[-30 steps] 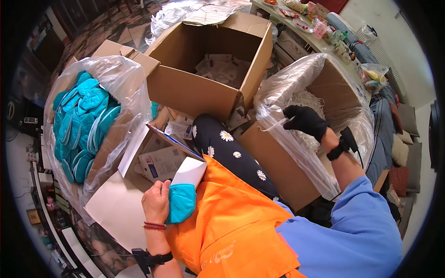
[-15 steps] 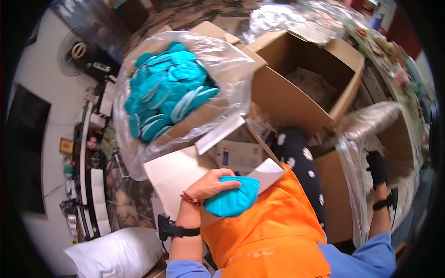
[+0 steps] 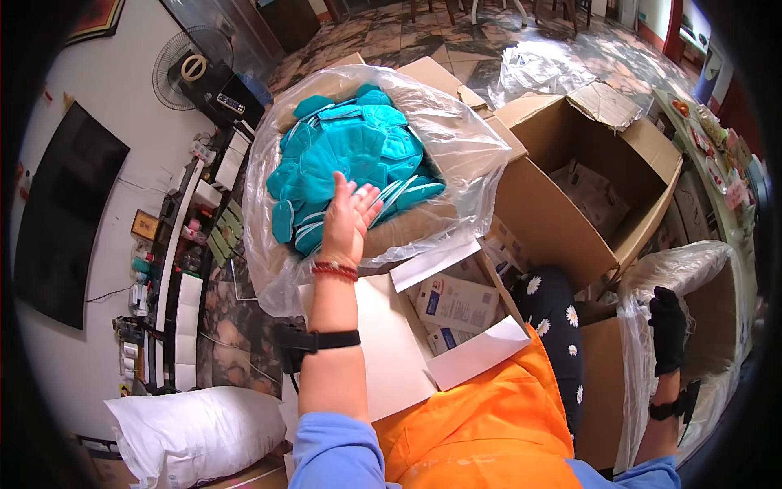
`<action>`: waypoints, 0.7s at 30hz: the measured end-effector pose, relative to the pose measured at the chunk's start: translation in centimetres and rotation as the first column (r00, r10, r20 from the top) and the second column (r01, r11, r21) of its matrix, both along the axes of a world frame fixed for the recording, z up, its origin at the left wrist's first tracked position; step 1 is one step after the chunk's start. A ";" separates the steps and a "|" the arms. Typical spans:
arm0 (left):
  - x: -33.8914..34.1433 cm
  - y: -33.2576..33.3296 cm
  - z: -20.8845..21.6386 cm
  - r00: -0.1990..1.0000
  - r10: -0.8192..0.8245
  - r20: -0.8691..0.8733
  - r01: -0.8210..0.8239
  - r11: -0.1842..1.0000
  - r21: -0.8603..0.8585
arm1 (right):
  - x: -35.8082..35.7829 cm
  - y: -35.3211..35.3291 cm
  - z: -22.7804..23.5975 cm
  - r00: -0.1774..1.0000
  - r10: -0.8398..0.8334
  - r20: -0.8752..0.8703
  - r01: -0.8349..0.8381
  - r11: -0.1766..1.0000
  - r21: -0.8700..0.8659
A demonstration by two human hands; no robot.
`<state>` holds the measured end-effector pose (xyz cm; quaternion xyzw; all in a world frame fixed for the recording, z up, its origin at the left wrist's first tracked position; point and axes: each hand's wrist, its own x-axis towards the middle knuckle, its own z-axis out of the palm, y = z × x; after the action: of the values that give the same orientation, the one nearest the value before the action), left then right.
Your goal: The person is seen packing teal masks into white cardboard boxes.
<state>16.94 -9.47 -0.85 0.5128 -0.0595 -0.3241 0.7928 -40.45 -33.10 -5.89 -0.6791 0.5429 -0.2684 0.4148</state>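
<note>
My left hand, a red bead bracelet on its wrist, reaches over the near side of a pile of teal folded face masks. Its fingers are spread and nothing is in them. The masks have pale edges and fill a carton lined with a clear plastic bag. Below the hand, a small white box lies with its flaps open near my lap, printed packets inside it. Off to the right, my right hand, in a black glove, has curled fingers at a plastic-lined carton. What they hold is hidden.
A large open carton with printed packets at its bottom stands ahead to the right. A stuffed white sack lies at the lower left. A fan and a low shelf unit line the left wall. Crumpled plastic lies on the floor beyond.
My left hand has let go of the teal mask it held above my lap and moved forward over the pile, fingers now open. The view has tilted up. My right hand stays at its carton.
</note>
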 end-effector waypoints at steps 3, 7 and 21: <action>-3.8 -0.2 -2.0 0.957 -0.076 0.281 0.018 0.979 0.205 | 2.6 2.0 1.7 0.988 -0.040 -0.148 0.031 0.998 -0.062; -10.9 1.3 -7.3 0.767 -0.582 0.270 0.445 0.786 0.430 | 5.7 3.3 2.7 0.992 0.011 -0.128 -0.016 0.999 -0.037; -17.1 1.4 -19.8 0.367 -0.930 0.026 -0.081 -0.004 0.997 | 13.3 9.0 1.5 0.926 0.325 -0.191 -0.370 0.879 -0.301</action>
<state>-0.12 -8.06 -20.67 0.8816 -0.3638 -0.3008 -0.0055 -27.12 -24.08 -4.44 -0.8420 0.3859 -0.2304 0.2985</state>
